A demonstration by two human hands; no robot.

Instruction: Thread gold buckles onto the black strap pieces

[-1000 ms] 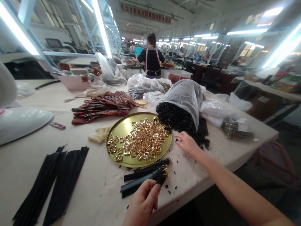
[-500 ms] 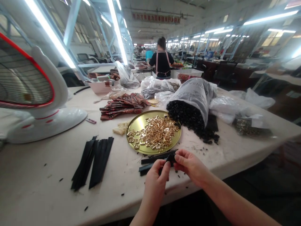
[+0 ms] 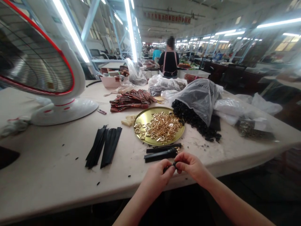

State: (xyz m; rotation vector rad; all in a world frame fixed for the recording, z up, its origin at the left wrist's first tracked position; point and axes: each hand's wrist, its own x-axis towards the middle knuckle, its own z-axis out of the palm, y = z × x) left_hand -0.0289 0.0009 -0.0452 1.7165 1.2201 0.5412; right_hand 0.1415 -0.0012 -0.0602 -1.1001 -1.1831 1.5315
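Observation:
My left hand and my right hand meet at the near table edge, both pinched on one small black strap piece held between them. Just beyond lie two black straps with gold buckles. Behind those sits a round gold tray heaped with gold buckles. To the tray's right a plastic bag spills small black loops onto the table.
A bundle of plain black straps lies to the left. A white fan with a red rim stands at the far left. Reddish-brown straps and more plastic bags lie behind. A person in black works at the far end.
My right hand came back from the pile of black loops and joined my left hand. Both hands drew toward the near table edge, off the buckled straps, which now lie on the table.

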